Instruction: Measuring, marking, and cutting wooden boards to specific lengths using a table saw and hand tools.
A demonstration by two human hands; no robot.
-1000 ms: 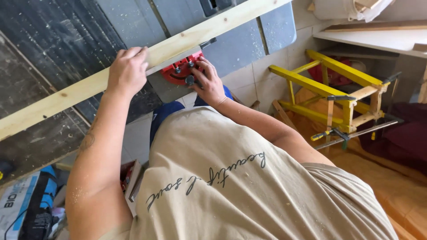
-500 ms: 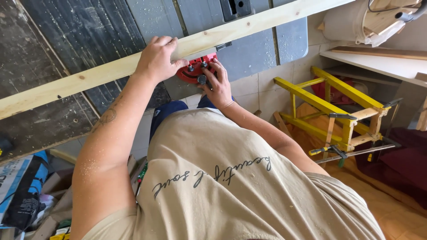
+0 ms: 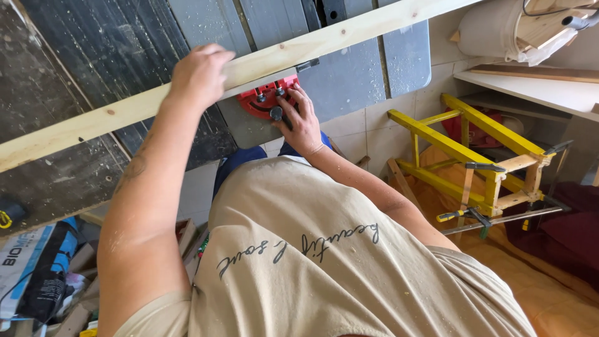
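A long pale wooden strip (image 3: 349,37) lies slantwise across a grey table saw top (image 3: 355,75). My left hand (image 3: 198,73) presses down on the strip, fingers curled over its far edge. Just below the strip sits a red mitre gauge (image 3: 265,100) with black knobs. My right hand (image 3: 299,118) grips the gauge's black handle. The saw's blade slot (image 3: 334,9) shows dark at the top edge, beyond the strip.
A dusty dark board (image 3: 81,81) extends left of the saw. A yellow wooden frame with clamps (image 3: 474,150) stands on the right floor. A white shelf (image 3: 536,87) is at right. Bags and scraps (image 3: 43,274) lie at bottom left.
The strip, the gauge and both hands have moved further across the saw table, away from me. The view has also shifted a little.
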